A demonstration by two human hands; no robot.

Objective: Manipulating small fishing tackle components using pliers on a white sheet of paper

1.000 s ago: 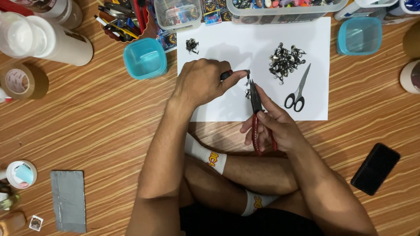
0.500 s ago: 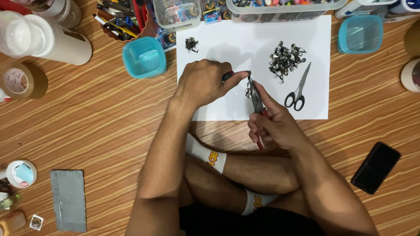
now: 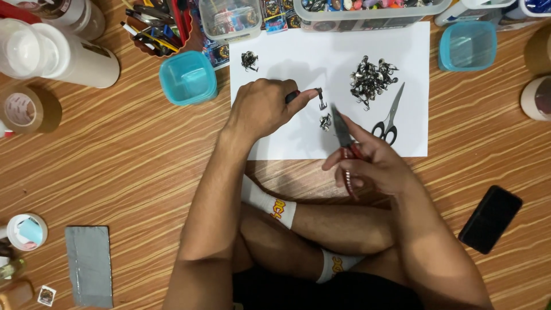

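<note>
Two bare hands work over a white sheet of paper (image 3: 298,51) laid on the wooden floor (image 3: 115,155), with the person sitting cross-legged behind it. The left hand (image 3: 261,109) lies knuckles up on the paper, forearm running back toward the left knee, and its fingers are curled around a dark-handled tool (image 3: 294,96) whose tip carries a small metal clip (image 3: 321,100) raised just above the sheet. The right hand (image 3: 370,163) sits at the paper's near edge, wrist bent inward, and grasps red-handled pliers (image 3: 344,138) with the handles in the palm and the dark nose pointing up the sheet; the forefinger stretches out alongside them. A second small metal piece (image 3: 326,121) lies on the paper between the two tools, just beside the pliers' nose and apart from the clip above it.

To the right of it, a pile of metal clips (image 3: 370,80) rests on the paper, with scissors (image 3: 387,117) close by. A lone small cluster of clips (image 3: 249,59) sits near the sheet's far left corner. A teal plastic tub (image 3: 188,77) stands just off the paper's left edge, and a black phone (image 3: 489,218) lies on the floor well to the right.
</note>
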